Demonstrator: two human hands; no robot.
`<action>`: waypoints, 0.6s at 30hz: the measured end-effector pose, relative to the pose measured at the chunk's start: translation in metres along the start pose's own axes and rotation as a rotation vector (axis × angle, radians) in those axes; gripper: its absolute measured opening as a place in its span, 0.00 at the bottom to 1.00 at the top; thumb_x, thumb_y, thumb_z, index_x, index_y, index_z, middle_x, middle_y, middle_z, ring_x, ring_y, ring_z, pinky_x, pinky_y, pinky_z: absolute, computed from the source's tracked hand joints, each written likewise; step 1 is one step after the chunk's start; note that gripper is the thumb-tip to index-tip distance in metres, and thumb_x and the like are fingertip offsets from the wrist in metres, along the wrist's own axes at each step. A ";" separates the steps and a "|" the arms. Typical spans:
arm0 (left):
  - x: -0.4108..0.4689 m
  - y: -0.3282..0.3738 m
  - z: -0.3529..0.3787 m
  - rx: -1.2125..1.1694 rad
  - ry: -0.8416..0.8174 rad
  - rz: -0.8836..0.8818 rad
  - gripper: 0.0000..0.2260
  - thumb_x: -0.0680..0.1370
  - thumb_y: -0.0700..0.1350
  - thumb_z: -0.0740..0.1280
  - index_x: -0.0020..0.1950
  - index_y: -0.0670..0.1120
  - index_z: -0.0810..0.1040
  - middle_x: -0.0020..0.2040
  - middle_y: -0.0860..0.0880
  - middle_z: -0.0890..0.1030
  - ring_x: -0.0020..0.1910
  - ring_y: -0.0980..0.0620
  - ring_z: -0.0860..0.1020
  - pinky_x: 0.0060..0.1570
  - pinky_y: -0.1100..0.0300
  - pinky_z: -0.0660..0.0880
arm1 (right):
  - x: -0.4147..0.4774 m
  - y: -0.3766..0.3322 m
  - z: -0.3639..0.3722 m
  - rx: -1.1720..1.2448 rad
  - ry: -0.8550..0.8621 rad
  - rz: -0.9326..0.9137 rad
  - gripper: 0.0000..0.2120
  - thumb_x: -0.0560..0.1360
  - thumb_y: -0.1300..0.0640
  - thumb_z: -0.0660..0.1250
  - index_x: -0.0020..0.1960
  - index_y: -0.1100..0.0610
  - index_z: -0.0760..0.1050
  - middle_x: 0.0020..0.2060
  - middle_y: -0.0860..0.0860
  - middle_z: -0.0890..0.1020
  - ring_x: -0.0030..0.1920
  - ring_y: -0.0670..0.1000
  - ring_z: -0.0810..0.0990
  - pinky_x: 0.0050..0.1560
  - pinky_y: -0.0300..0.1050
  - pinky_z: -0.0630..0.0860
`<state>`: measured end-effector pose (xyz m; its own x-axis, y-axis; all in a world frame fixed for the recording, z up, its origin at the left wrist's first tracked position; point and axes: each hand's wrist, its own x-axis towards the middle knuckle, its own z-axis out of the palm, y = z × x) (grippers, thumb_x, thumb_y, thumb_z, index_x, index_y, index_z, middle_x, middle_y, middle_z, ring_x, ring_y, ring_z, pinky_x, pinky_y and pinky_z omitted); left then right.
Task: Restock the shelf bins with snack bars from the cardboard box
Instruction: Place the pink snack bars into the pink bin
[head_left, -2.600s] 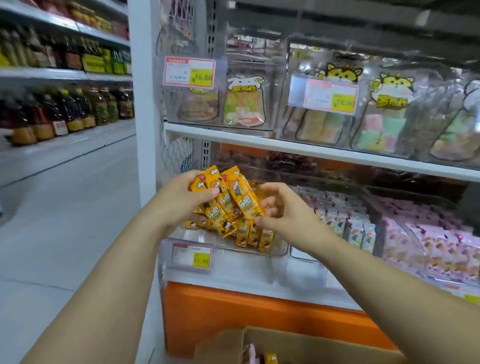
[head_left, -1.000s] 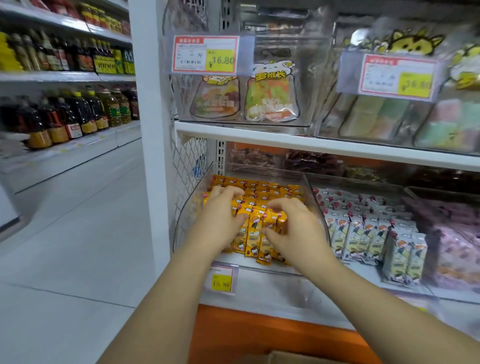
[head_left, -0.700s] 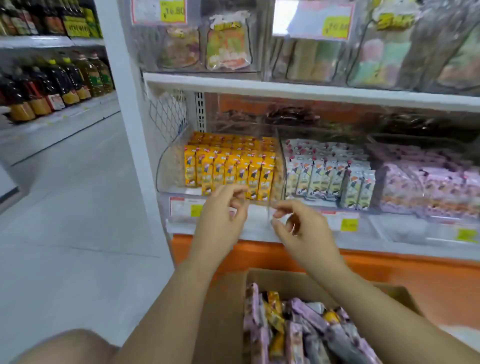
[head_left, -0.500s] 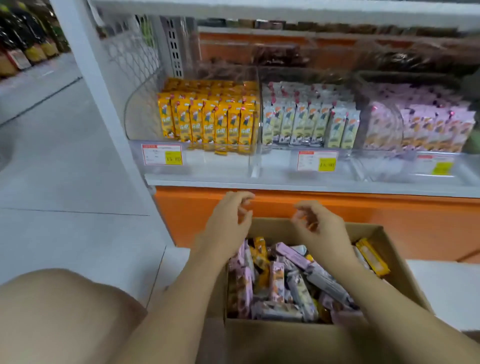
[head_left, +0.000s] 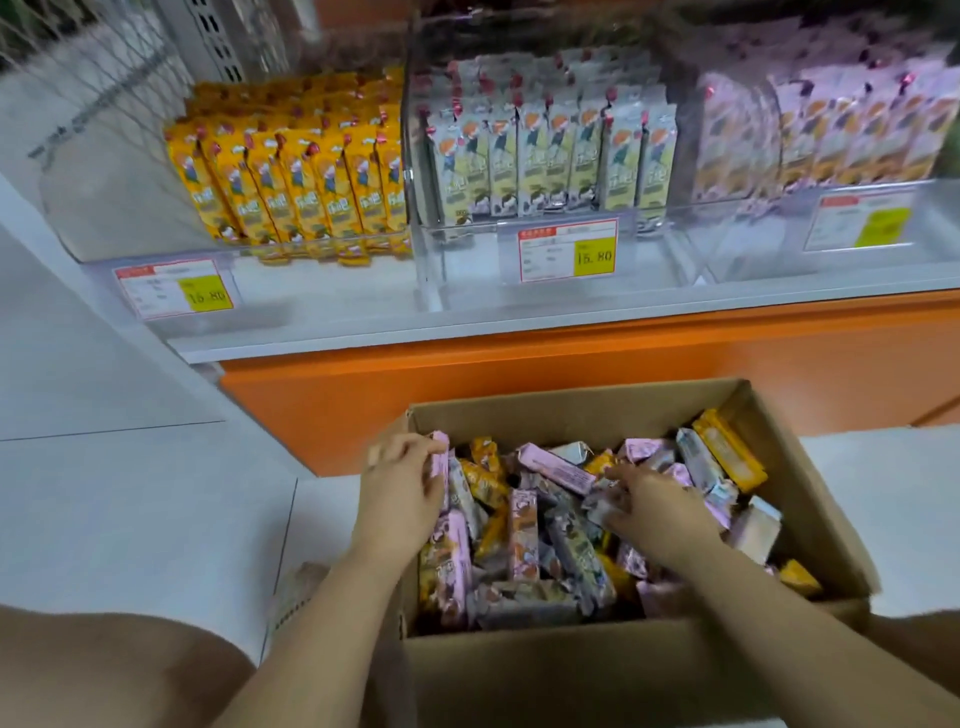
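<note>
The open cardboard box sits on the floor below me, full of mixed pink, yellow and pale snack bars. My left hand is at the box's left wall, its fingers curled round an upright pink bar. In the middle of the box, my right hand reaches in with its fingertips closed on a pale grey bar. On the shelf above stand three clear bins: yellow bars, white-green bars and pink bars.
An orange base panel runs under the shelf edge, just behind the box. Price tags hang on the bin fronts. A wire mesh side panel closes the shelf's left end. My knee is at the lower left, over white floor tiles.
Both hands left the yellow bin after setting yellow bars in it, dropped to the box and went in among the bars. My view tilted down from the shelf to the box.
</note>
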<state>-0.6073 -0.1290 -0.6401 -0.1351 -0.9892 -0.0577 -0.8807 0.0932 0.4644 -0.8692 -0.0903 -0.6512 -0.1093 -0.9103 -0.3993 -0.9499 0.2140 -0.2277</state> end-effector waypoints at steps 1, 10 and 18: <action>0.000 0.000 0.000 -0.015 -0.006 0.000 0.16 0.77 0.39 0.64 0.64 0.49 0.75 0.62 0.51 0.72 0.63 0.48 0.63 0.62 0.61 0.61 | 0.002 -0.001 0.000 0.011 -0.014 -0.004 0.21 0.75 0.50 0.64 0.67 0.50 0.68 0.54 0.51 0.80 0.54 0.54 0.78 0.51 0.47 0.73; 0.001 -0.007 -0.003 -0.119 -0.021 0.011 0.16 0.77 0.38 0.66 0.63 0.51 0.76 0.56 0.58 0.68 0.63 0.55 0.61 0.59 0.69 0.56 | 0.041 -0.029 -0.003 -0.083 -0.017 -0.128 0.24 0.78 0.49 0.63 0.72 0.52 0.62 0.65 0.52 0.74 0.64 0.56 0.72 0.65 0.54 0.65; 0.010 -0.003 -0.013 -0.047 -0.160 -0.009 0.17 0.78 0.42 0.65 0.66 0.53 0.73 0.61 0.56 0.70 0.67 0.52 0.57 0.67 0.60 0.60 | 0.053 -0.025 0.011 -0.104 -0.157 -0.173 0.16 0.76 0.49 0.64 0.59 0.57 0.73 0.53 0.55 0.79 0.54 0.56 0.78 0.50 0.47 0.74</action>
<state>-0.6003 -0.1401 -0.6306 -0.2016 -0.9588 -0.2001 -0.8605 0.0758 0.5038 -0.8476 -0.1399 -0.6760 0.0962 -0.8621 -0.4975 -0.9764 0.0153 -0.2155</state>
